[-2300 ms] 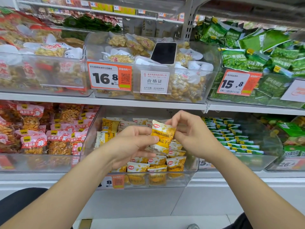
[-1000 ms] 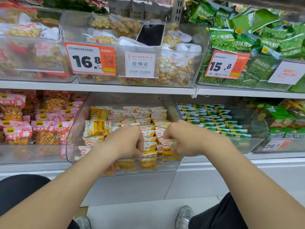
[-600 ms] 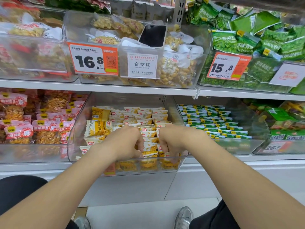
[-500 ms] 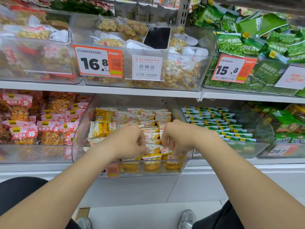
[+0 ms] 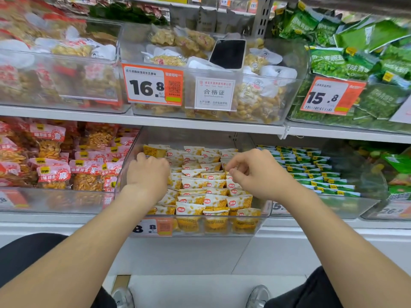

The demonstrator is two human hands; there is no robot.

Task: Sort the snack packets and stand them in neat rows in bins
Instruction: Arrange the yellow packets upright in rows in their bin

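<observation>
Shop shelving [image 5: 200,123], two tiers, clear bins side by side on both. Lower tier, centre: clear bin [image 5: 131,158] pulled forward past the shelf edge, holding the yellow-and-white snack packets [image 5: 213,199]; most stand upright in rows running front to back. Left neighbour: red packets [image 5: 53,173], loosely piled. Right neighbour: green-and-white packets [image 5: 311,172], in tidy rows.

Left hand [image 5: 148,174] reaches into the centre bin's rear left, knuckles up, fingers curled down among the packets; cannot tell what it grips. Right hand [image 5: 258,174] hovers over the right-hand rows, thumb and fingertips drawn together just above the packet tops; a pinch cannot be confirmed.

Upper tier: phone [image 5: 228,54] lies face up on bagged nuts, above orange price tag [image 5: 153,86].
</observation>
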